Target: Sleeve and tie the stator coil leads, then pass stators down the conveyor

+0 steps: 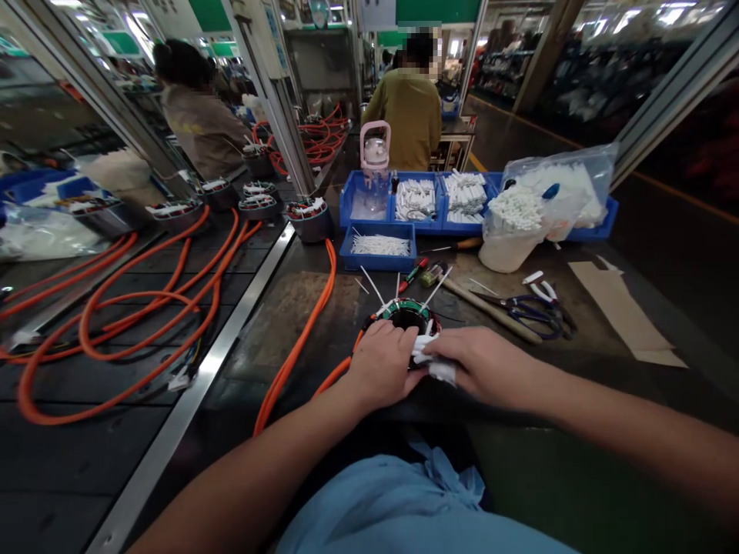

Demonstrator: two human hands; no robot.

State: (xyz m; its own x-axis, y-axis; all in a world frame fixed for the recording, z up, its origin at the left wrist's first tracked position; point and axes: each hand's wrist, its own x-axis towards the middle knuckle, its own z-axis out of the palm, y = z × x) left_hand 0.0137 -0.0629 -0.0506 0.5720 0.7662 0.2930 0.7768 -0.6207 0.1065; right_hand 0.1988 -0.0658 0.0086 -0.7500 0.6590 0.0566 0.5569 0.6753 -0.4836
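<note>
A round motor part (404,311) with a green ring and white cable ties (437,288) sticking up from it sits on the bench in front of me. My left hand (384,358) is closed over its near left side, fingers curled and partly hidden. My right hand (482,360) pinches a white piece (426,346) at the near right rim, close to the left fingertips. Whether the piece is a sleeve or a connector I cannot tell. A white wrap (442,372) shows around a right finger. Orange cables (335,375) run out to the left of the part.
Behind the part stand blue bins (378,261) with cable ties and white sleeves. A screwdriver (433,273), a wooden-handled tool (490,308), pliers (546,308) and a cardboard strip (626,312) lie rightward. More motor parts (309,221) stand left. Two people work beyond.
</note>
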